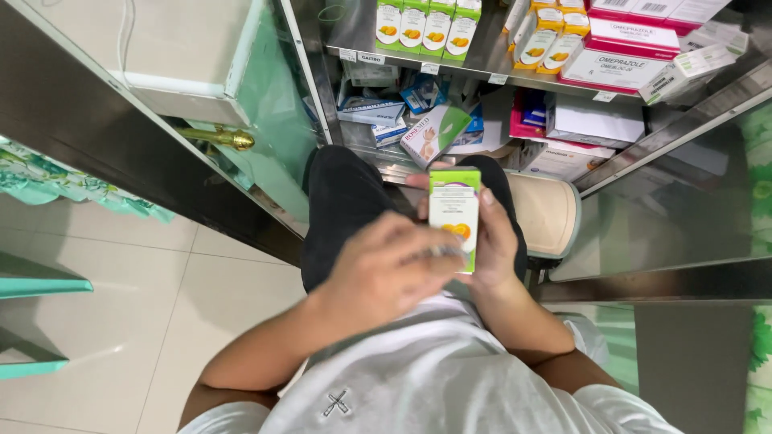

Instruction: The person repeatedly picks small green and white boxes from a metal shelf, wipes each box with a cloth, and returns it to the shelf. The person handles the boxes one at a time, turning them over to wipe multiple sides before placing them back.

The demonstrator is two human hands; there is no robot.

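My right hand (492, 241) grips a small carton (454, 210), white and green with an orange fruit picture, held upright over my lap. My left hand (384, 269) is blurred and lies over the carton's lower left edge, fingers curled against it. Several matching cartons (428, 29) stand in a row on the upper metal shelf ahead of me. I sit in dark trousers (342, 201) on a beige stool (547, 213).
Metal shelves (482, 60) ahead hold many medicine boxes, white, red, blue and yellow. A tilted white and green box (434, 133) leans on the lower shelf. A glass cabinet door with a brass knob (233, 141) stands open at the left. Pale floor tiles (161, 313) lie to the left.
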